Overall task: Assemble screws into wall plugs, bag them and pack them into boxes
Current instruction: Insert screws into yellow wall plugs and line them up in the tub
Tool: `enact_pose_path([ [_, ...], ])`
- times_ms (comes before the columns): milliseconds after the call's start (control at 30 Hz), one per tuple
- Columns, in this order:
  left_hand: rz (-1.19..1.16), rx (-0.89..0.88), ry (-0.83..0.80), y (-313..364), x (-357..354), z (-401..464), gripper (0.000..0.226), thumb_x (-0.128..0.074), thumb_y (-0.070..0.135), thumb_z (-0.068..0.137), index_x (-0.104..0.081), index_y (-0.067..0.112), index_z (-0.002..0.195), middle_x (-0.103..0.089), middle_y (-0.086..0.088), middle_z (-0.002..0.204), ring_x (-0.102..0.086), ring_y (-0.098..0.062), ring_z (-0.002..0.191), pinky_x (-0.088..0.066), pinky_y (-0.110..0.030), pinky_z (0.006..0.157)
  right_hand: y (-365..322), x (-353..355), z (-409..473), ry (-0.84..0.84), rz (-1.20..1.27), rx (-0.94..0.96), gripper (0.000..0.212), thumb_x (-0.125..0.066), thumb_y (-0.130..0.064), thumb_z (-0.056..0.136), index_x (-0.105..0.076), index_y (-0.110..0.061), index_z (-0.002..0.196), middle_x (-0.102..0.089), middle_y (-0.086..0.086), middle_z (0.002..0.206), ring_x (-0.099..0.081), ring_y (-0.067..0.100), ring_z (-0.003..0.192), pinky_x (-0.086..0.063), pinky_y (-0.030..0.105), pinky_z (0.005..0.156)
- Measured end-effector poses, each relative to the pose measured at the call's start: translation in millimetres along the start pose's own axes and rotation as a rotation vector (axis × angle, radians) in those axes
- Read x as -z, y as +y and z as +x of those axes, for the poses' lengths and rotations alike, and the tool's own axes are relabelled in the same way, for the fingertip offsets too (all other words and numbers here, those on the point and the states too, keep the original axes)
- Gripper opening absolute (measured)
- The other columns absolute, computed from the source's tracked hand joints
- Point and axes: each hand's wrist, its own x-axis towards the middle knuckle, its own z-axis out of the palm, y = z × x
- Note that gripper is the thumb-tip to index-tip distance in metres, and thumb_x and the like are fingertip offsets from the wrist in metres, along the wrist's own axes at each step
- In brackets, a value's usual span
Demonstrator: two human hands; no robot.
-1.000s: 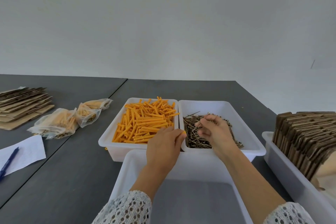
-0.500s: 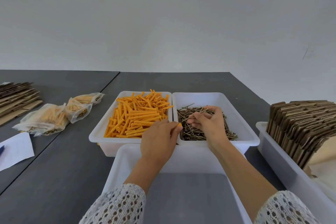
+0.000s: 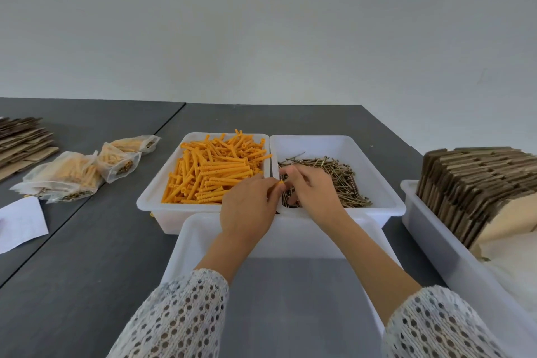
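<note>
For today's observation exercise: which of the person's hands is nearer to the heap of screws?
Right. The right hand is over the screws inside their tray, fingers among them. The left hand is beside it, holding an orange wall plug at the tray's edge.

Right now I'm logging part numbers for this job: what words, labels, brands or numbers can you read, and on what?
None can be read.
Paper: no writing shows on it.
Bags: no print or label shows.
Cardboard stacks: no print shows.
White trays: no marking shows.
</note>
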Motion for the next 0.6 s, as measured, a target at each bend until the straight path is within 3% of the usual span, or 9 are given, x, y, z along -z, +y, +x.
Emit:
enact_pose_path([
  [67, 0.004, 0.002, -0.014, 1, 0, 0, 0.041, -0.035, 0.052, 0.100, -0.067, 0.028, 0.088, -0.055, 0.009, 0.077, -0.049, -0.011, 0.068, -0.029, -0.027, 0.048, -3, 0, -2, -0.047, -0.045, -0.010, 0.041, -0.040, -0.034, 0.105, -0.070, -0.007, 0.104, -0.070, 0.005, 0.077, -0.063, 0.018, 0.063, -0.054, 0.038, 0.070],
  [100, 0.000, 0.007, -0.014, 1, 0, 0, 0.043, -0.033, 0.052, 0.099, -0.067, 0.028, 0.088, -0.056, 0.009, 0.077, -0.050, -0.011, 0.067, -0.029, -0.027, 0.048, -4, 1, -3, -0.069, -0.031, -0.020, 0.041, -0.037, -0.036, 0.105, -0.069, -0.009, 0.110, -0.069, 0.004, 0.080, -0.063, 0.014, 0.064, -0.054, 0.037, 0.072],
  [200, -0.009, 0.003, 0.022, 1, 1, 0, 0.041, -0.035, 0.050, 0.101, -0.068, 0.027, 0.090, -0.056, 0.010, 0.077, -0.050, -0.011, 0.065, -0.025, -0.025, 0.046, -1, 7, -3, -0.058, 0.063, -0.076, 0.036, -0.033, -0.034, 0.107, -0.059, -0.019, 0.127, -0.069, 0.002, 0.086, -0.060, 0.004, 0.061, -0.051, 0.020, 0.063],
  [300, -0.012, -0.023, 0.047, 1, 2, -2, 0.037, -0.039, 0.047, 0.103, -0.067, 0.026, 0.090, -0.057, 0.010, 0.079, -0.051, -0.011, 0.068, -0.026, -0.025, 0.046, 8, 17, -2, 0.129, 0.154, -0.228, 0.028, -0.034, -0.022, 0.106, -0.061, -0.018, 0.111, -0.068, 0.008, 0.082, -0.057, 0.009, 0.052, -0.047, 0.018, 0.050],
  [400, -0.085, -0.071, 0.076, 5, 4, -2, 0.035, -0.042, 0.042, 0.104, -0.066, 0.023, 0.088, -0.056, 0.009, 0.078, -0.051, -0.012, 0.073, -0.032, -0.027, 0.052, 14, 28, 2, 0.279, 0.310, -0.353, 0.029, -0.033, -0.007, 0.100, -0.062, -0.010, 0.095, -0.064, 0.010, 0.071, -0.058, 0.017, 0.053, -0.049, 0.025, 0.048],
  [600, -0.337, -0.247, 0.132, 39, 35, 5, 0.029, -0.050, 0.031, 0.104, -0.058, 0.019, 0.078, -0.046, 0.010, 0.068, -0.044, -0.009, 0.065, -0.034, -0.028, 0.057, 15, 29, 5, 0.321, 0.381, -0.364, 0.031, -0.036, 0.001, 0.094, -0.062, -0.007, 0.080, -0.062, 0.010, 0.064, -0.057, 0.018, 0.051, -0.048, 0.026, 0.047],
])
